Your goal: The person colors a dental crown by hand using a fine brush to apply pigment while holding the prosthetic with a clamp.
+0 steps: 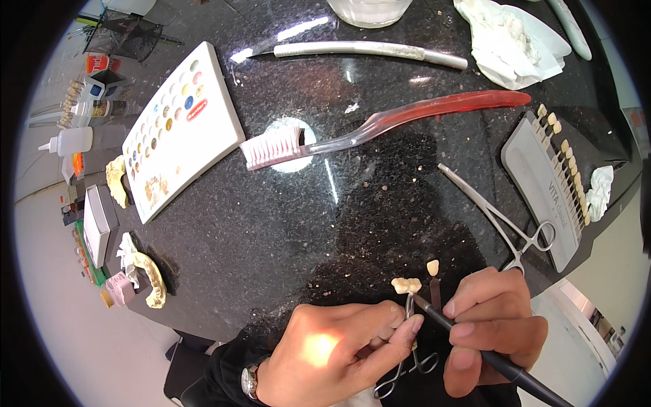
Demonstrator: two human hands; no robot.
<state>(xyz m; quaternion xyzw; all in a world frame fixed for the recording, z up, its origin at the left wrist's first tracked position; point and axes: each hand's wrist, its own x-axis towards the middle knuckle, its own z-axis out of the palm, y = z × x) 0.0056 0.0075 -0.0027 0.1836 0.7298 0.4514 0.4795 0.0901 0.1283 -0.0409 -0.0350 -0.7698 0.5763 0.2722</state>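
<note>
Near the front edge of the dark speckled counter, my left hand (332, 346) is closed around a small pair of locking forceps (427, 365). A short row of joined tooth-coloured dental crowns (405, 285) sits at the forceps' tip, raised above the counter. Pinched in the fingers of my right hand (502, 322) is a fine brush (503, 366) with a dark handle. Its tip meets or almost touches the crowns' lower side. Just right of them stands a single tooth shade tab (433, 269) on a brown stem, whose lower end is hidden.
A white palette (220, 115) with coloured wells lies left. A toothbrush (359, 139) and metal-handled knife (366, 51) cross the middle. Other forceps (489, 210) and a grey shade guide (539, 197) lie right. Beyond are a glass (369, 13) and crumpled tissue (508, 44); plaster casts (154, 285) sit left.
</note>
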